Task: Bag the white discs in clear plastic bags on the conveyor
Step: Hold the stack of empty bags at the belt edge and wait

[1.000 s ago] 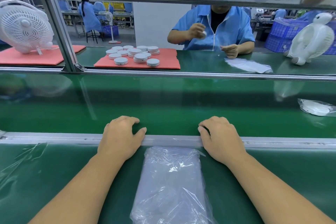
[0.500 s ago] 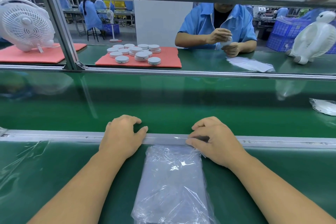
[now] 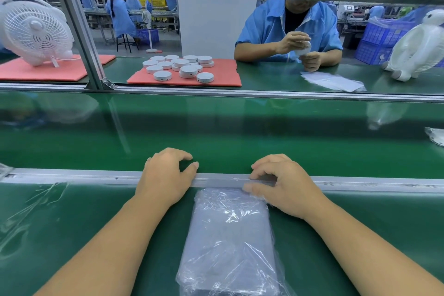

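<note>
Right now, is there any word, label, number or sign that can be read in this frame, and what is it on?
None can be read.
Yellow signs on the far wall: marks too blurred to read.
Small screen far right: too small to read.
White discs, stack of clear bags, fan: no text visible.
</note>
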`<state>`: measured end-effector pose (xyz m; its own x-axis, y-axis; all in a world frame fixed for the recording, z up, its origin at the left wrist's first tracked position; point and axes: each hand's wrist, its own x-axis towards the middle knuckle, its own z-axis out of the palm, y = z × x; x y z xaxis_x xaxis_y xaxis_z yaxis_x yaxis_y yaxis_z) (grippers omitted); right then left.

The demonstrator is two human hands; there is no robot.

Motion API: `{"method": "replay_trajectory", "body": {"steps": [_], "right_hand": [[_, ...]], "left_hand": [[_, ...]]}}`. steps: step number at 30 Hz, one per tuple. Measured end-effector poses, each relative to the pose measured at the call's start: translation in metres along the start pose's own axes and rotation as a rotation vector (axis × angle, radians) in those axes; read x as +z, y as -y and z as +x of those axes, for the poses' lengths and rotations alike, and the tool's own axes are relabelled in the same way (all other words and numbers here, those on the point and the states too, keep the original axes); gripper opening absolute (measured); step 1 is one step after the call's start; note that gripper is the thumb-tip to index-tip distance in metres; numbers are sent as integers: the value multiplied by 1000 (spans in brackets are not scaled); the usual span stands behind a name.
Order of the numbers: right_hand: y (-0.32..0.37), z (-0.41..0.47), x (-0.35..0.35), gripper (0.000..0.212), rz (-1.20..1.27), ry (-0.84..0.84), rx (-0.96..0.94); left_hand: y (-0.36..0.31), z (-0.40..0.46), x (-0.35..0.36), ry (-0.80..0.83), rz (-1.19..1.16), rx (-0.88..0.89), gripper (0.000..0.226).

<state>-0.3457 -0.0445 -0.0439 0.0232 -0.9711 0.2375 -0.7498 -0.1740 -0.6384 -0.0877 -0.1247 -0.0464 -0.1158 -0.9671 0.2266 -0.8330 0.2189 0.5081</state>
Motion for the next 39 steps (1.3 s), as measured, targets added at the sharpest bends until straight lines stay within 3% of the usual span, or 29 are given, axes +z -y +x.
{"method": "replay_trajectory", "body": {"steps": [3,9,14,19,23,30,33,36,39], "right_hand": [[2,-1,0,32,-1,58,3],[9,-2,-3,12,125,75,50],[15,-4,0,17,245,62,84],[14,-3,2,19,302,18,66],[14,-2,0,16,355,64,95],[12,-1,-2,17,437,84,132],[13,-1,-2,24,385,73,122],[11,-1,-2,45,295,68,131],[11,0,-2,46,315,67,162]], "left_hand": [[-4,-2,0,16,-7,26,27],[-6,-3,0,-3,-39,53,21],[-15,-8,-1,-51,-210,98,9],[-36,-15,4,141,-486,60,20],[-36,-14,0,285,-568,35,9],[-28,-7,-8,482,-588,-6,27],[-26,-7,-8,487,-595,10,34],[-25,-6,-8,470,-624,8,38],[-26,-7,-7,437,-725,-18,40]]}}
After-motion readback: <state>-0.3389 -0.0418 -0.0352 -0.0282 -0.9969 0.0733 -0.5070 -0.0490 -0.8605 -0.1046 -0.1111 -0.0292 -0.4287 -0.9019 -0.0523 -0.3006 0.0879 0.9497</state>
